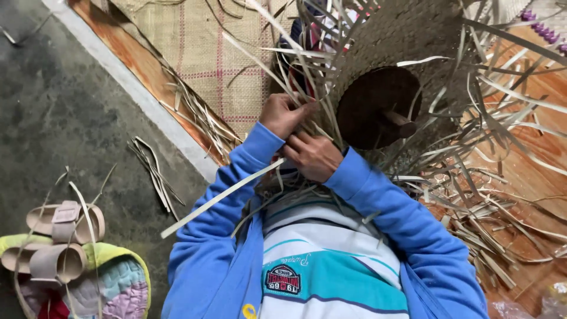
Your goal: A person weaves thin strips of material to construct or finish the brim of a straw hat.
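Here, both hands' grip closed on straw strips [307, 118]: left hand [284, 115], right hand [313, 156].

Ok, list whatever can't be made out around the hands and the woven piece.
Head view:
- Left hand: fingertips buried among the straw strips.
- Right hand: its grip sits underneath, out of sight.
- Woven hat: top cut off by the frame edge.
- Sandals: partly crossed by loose strips.

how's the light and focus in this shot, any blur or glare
Head view: soft, even daylight, no hard shadows or glare; the hands, left and right, and the woven hat are fairly sharp; the loose strips at the top right look slightly smeared; the sandals at the left edge are softer, and the wide lens bends the edges.
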